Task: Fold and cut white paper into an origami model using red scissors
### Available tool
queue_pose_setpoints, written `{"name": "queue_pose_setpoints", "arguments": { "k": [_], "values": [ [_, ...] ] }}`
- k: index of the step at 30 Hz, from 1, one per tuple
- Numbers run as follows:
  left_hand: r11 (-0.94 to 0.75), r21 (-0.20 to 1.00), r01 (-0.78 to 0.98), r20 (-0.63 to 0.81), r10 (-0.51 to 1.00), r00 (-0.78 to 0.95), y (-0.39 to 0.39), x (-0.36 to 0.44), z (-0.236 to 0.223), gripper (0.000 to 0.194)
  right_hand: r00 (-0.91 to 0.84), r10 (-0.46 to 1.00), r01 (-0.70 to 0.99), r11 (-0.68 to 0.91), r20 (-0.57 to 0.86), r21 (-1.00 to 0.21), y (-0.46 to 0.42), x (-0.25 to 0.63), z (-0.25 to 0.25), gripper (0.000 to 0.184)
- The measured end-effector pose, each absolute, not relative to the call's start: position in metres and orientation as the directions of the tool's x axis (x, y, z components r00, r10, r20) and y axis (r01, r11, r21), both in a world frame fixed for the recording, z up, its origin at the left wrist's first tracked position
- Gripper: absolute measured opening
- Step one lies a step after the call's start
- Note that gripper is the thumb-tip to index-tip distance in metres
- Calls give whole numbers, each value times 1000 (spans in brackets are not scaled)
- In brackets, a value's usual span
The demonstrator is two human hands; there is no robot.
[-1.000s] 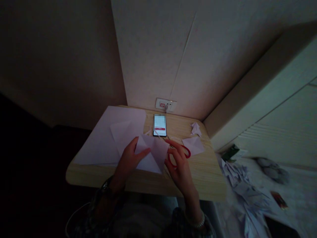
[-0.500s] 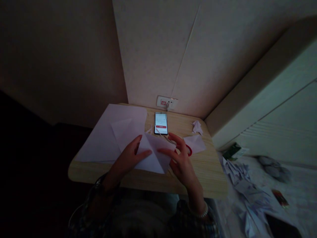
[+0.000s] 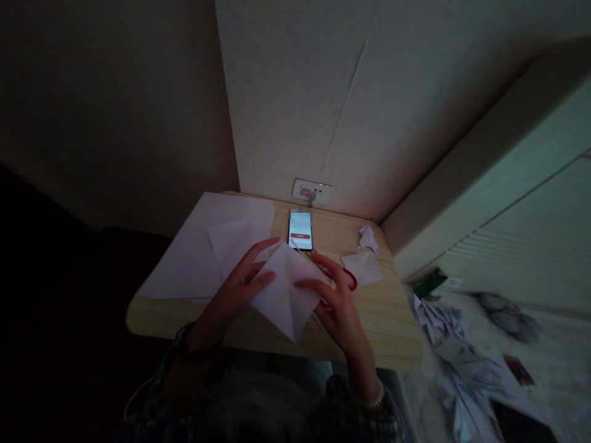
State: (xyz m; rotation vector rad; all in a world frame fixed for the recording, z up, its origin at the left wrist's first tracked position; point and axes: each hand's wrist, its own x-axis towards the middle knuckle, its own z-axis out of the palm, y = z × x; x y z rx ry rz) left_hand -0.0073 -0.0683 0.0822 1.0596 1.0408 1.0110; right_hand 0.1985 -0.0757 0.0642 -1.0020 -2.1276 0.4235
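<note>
A creased square of white paper (image 3: 290, 289) is held above the near part of the small wooden table (image 3: 369, 326). My left hand (image 3: 244, 277) grips its left side, thumb on top and fingers behind. On the right side, my right hand (image 3: 335, 292) pinches it in the same way. Red-handled scissors (image 3: 352, 280) lie partly hidden behind the paper and my right hand. Just beyond the paper is a phone (image 3: 300, 231) with its screen lit. Large white sheets (image 3: 184, 258) lie left, with a smaller piece (image 3: 226, 243) on top.
A folded paper figure (image 3: 367, 238) and a paper square (image 3: 362, 267) lie on the table's right side. A wall socket (image 3: 313, 191) with a plug is behind the phone. Below right, several folded papers (image 3: 462, 351) and a dark flat object (image 3: 521, 421) rest on a white surface.
The paper has turned in my hands, and a corner now points down toward me. Its folded flap has opened out flatter. My left fingers have moved up along its edge.
</note>
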Motion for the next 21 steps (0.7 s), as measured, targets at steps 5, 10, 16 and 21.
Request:
{"name": "queue_pose_setpoints", "arguments": {
  "k": [5, 10, 16, 21],
  "values": [
    [59, 998, 10, -60, 981, 185, -69, -13, 81, 53, -440, 745, 537, 666, 502, -518, -75, 190, 64, 43],
    [-108, 970, 217, 56, 971, 231, -70, -17, 83, 33, -429, 735, 526, 676, 526, -516, -76, 189, 65, 50],
    [-135, 966, 222, 79, 967, 243, -73, -15, 86, 35, -359, 766, 464, 643, 534, -610, -80, 191, 66, 23],
    [-132, 970, 202, 84, 970, 229, -75, -14, 90, 40, -269, 807, 441, 588, 525, -678, -82, 189, 66, 18]
  ]
}}
